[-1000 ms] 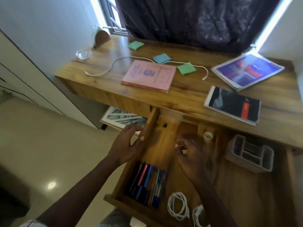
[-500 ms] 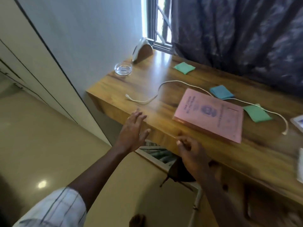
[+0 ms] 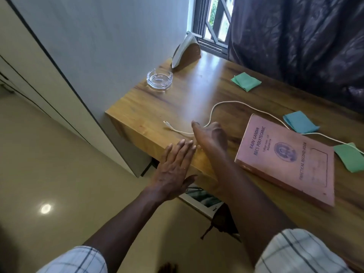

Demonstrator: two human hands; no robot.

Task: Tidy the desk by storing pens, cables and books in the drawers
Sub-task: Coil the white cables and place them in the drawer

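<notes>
A white cable snakes across the wooden desk, its plug end lying near the left front corner. My right hand rests on the cable just right of the plug, fingers curled down over it; the cable still lies flat on the wood. My left hand is flat, fingers spread, against the desk's front edge below the plug. A pink record book lies closed to the right of my right hand. No drawer or pens are in view.
A glass ashtray and a wooden napkin holder stand at the back left by the wall. Green and blue paper pads lie near the dark curtain. A framed picture and dark bag sit under the desk.
My view swung left, away from the open drawer. Both hands left the drawer; the right reached onto the cable near its plug and the left came to the desk's front edge.
</notes>
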